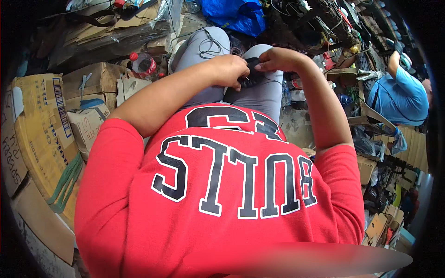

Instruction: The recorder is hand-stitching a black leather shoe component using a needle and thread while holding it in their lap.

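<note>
A dark black item (252, 74) rests on my right thigh, between my two hands. It looks soft or ridged, but most of it is covered and I cannot tell its kind. My left hand (230, 70) has its fingers curled in against the item's left side. From the other side my right hand (277, 60) grips the upper edge with thumb and fingers. A thin black cord (211, 47) lies in loose loops over my left knee, close to the left hand.
Cardboard boxes (44, 116) are stacked on my left, near a red-capped bottle (143, 65). A blue plastic bag (238, 16) lies ahead. On the right, a person in a light blue shirt (401, 99) sits near a wooden frame (366, 111) and scattered clutter.
</note>
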A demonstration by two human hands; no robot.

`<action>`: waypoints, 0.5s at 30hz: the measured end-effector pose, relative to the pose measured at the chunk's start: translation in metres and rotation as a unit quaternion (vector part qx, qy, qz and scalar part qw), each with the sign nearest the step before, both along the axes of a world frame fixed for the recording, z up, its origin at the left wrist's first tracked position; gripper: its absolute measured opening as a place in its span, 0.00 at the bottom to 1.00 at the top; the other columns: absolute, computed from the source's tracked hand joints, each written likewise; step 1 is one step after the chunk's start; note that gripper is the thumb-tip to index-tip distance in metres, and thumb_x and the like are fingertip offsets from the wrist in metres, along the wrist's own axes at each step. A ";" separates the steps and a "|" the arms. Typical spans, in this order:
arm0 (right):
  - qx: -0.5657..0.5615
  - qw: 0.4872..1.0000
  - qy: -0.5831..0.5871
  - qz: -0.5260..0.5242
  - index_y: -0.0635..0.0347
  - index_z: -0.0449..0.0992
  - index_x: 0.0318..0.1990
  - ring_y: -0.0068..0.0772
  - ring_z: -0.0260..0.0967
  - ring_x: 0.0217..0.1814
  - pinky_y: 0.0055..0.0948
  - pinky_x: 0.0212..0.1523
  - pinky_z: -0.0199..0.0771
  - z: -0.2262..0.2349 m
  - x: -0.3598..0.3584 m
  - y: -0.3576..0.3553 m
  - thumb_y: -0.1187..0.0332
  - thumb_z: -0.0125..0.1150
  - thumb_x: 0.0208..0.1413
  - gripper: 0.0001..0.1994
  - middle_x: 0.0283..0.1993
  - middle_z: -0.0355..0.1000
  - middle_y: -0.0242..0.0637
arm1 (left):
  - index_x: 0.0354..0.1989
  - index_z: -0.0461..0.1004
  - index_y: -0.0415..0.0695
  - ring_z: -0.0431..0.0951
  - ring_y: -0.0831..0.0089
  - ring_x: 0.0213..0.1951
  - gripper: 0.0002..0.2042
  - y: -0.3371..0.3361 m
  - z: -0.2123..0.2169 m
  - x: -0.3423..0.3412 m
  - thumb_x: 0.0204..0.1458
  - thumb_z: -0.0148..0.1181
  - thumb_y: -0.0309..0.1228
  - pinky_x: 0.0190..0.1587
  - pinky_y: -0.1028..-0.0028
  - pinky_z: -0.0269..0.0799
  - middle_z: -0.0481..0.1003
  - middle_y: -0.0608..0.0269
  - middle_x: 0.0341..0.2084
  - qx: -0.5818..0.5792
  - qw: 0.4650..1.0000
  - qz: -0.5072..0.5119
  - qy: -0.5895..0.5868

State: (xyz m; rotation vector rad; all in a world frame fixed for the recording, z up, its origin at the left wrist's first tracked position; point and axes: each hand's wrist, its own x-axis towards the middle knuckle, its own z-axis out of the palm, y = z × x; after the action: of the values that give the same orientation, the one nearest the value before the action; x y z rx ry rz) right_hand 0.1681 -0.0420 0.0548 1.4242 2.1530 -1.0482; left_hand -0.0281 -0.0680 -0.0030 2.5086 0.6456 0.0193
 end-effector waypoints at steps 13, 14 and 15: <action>0.023 0.861 0.286 -0.420 0.62 0.77 0.31 0.13 0.58 0.25 0.18 0.26 0.59 -0.035 0.030 -0.089 0.61 0.59 0.54 0.12 0.23 0.67 0.22 | 0.37 0.68 0.48 0.75 0.58 0.31 0.17 -0.024 -0.008 0.002 0.37 0.65 0.33 0.34 0.62 0.71 0.68 0.59 0.29 0.143 0.986 0.011 -0.079; 0.027 0.875 0.270 -0.401 0.63 0.76 0.31 0.13 0.58 0.25 0.18 0.26 0.59 -0.034 0.029 -0.086 0.61 0.59 0.55 0.12 0.23 0.66 0.22 | 0.39 0.68 0.49 0.75 0.58 0.31 0.18 -0.024 -0.007 0.002 0.38 0.65 0.33 0.33 0.62 0.71 0.68 0.58 0.30 0.132 0.987 0.015 -0.086; 0.030 0.888 0.254 -0.382 0.64 0.76 0.31 0.14 0.57 0.25 0.19 0.26 0.59 -0.033 0.029 -0.082 0.61 0.58 0.55 0.13 0.23 0.66 0.22 | 0.39 0.68 0.49 0.75 0.58 0.31 0.18 -0.022 -0.007 0.003 0.38 0.65 0.33 0.33 0.62 0.71 0.68 0.58 0.30 0.132 0.987 0.013 -0.086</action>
State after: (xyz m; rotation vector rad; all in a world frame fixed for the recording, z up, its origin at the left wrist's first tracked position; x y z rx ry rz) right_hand 0.1971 -0.1240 0.0218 2.3332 1.9412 -1.8028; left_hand -0.0251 -0.0903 -0.0097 2.7124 0.6400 0.3477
